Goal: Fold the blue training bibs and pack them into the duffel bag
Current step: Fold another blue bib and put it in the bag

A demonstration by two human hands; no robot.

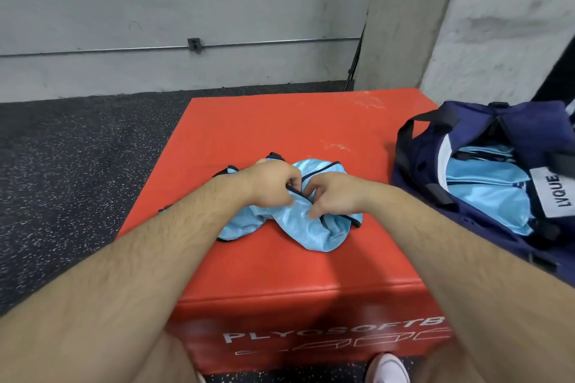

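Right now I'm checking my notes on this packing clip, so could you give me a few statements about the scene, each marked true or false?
1. The left hand and right hand both grip the blue bib on the red box. True.
2. The duffel bag already holds light blue fabric. True.
3. The duffel bag is zipped shut. False: its top is open.
4. The blue bib lies flat and neatly folded. False: it is crumpled and bunched.
5. The duffel bag sits on the person's left. False: it is on their right, beside the red box.
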